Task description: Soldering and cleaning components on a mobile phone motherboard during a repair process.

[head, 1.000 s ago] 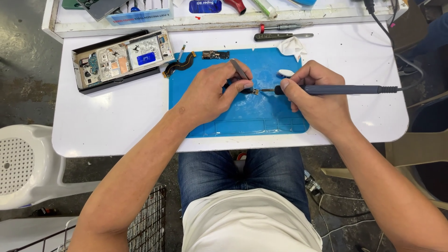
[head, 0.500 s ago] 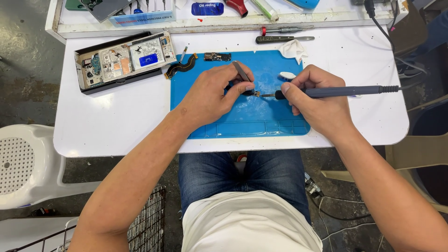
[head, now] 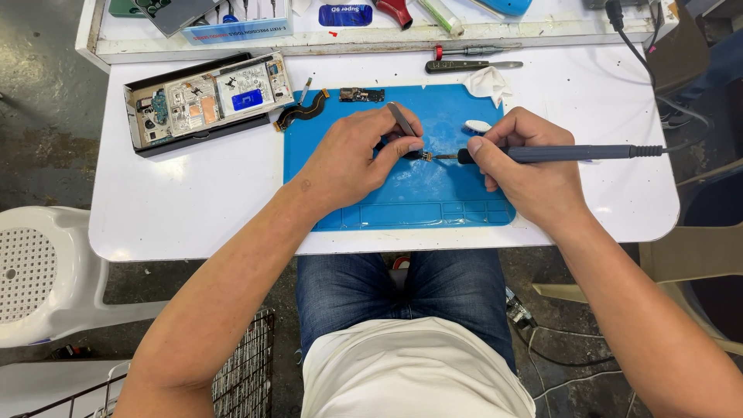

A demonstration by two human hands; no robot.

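White table [head: 186,209] is standing over a grey concrete floor, and a blue work mat [head: 433,197] is lying on it, straight in front of the seated person.

Nearest to the body, both forearms are reaching forward with the wrists resting low on the mat's front part. The left hand [head: 352,159] is curled, its fingers closed around thin metal tweezers [head: 404,120], and the tweezer tips are pinching a tiny component [head: 426,155] at the middle of the mat. The right hand [head: 522,166] is closed like a pen grip around a dark soldering iron [head: 557,152], whose tip is touching, or almost touching, that same part; I cannot tell which.

I am thinking the danger is here: the part is very small, so a little tremble of either hand could push it out of the tweezers. The hot tip is also close to the left fingertips and the mat. The iron's cable [head: 681,143] is hanging off the right edge and could drag the tool.

Farther back, a flex cable [head: 302,110] and an opened phone [head: 209,99] are lying apart from the hands, a screwdriver [head: 472,66] beyond.
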